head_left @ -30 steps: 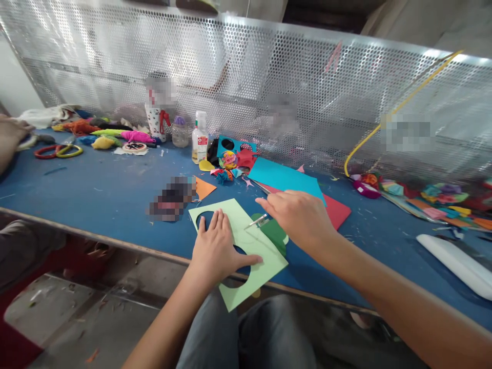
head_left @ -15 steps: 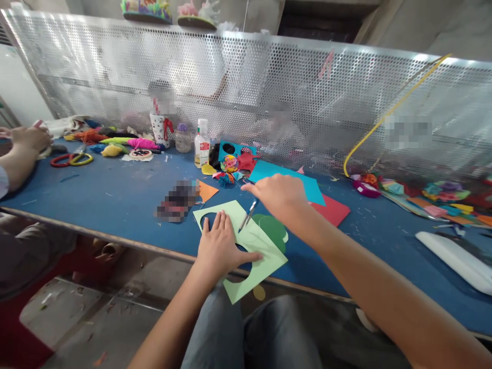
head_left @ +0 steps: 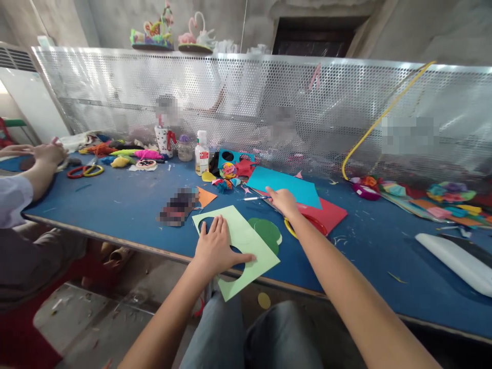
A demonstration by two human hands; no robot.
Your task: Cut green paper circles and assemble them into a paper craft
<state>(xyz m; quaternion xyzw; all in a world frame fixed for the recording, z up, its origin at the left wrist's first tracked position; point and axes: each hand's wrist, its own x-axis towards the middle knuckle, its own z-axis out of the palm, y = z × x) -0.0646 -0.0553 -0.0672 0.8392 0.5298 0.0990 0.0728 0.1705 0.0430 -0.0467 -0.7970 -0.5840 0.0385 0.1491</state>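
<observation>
My left hand [head_left: 217, 246] lies flat on a light green sheet [head_left: 246, 241] with round holes cut in it, at the table's near edge. Dark green paper circles [head_left: 267, 229] lie just right of the sheet. My right hand [head_left: 283, 201] is stretched out over the near corner of a red sheet [head_left: 332, 215], fingers loose, resting by scissors [head_left: 303, 225] with yellow and red handle rings. A slim pen [head_left: 251, 198] lies on the table just left of that hand, apart from its fingers. A turquoise sheet [head_left: 286, 185] lies behind.
A glue bottle [head_left: 201, 152], a jar, a cup and paper flowers stand along the perforated metal screen [head_left: 269, 102]. An orange triangle [head_left: 205, 196] lies mid-table. Another person's hands [head_left: 42, 154] work at the far left. A white object [head_left: 453, 261] lies at the right.
My right hand has moved away from the green sheet to the red one and let go of the pen, which now lies on the table. The left hand stays put.
</observation>
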